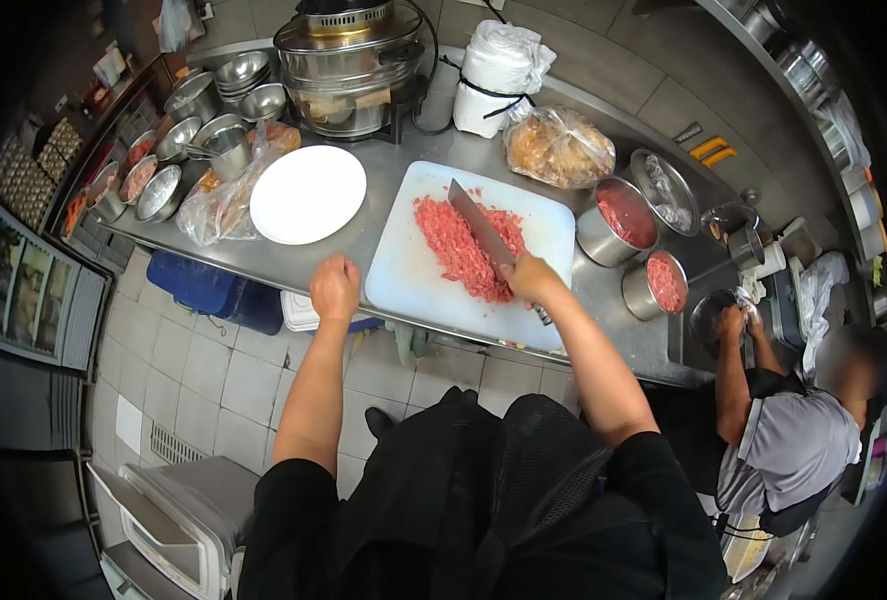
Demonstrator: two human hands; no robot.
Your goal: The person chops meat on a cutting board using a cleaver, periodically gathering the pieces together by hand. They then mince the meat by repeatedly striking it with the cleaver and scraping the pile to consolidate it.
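Note:
On the steel counter [389, 165] lies a white cutting board [399, 250] with a spread of chopped red meat [449, 245]. My right hand [532, 279] is closed round the handle of a large knife [481, 228], whose wide blade lies across the meat and points up and left. My left hand [335, 287] is curled closed near the counter's front edge, left of the board, with nothing visible in it. Just above it is an empty white plate [309, 195]. Two metal pots with red meat, a larger one [619, 220] and a smaller one [656, 284], are right of the board.
A bag of brown food [559, 148] and a wrapped white bundle [502, 75] stand behind the board. Metal bowls [193, 98] and a glass-sided appliance [349, 75] fill the back left. At the right, a co-worker [789, 440] works over a bowl at a sink.

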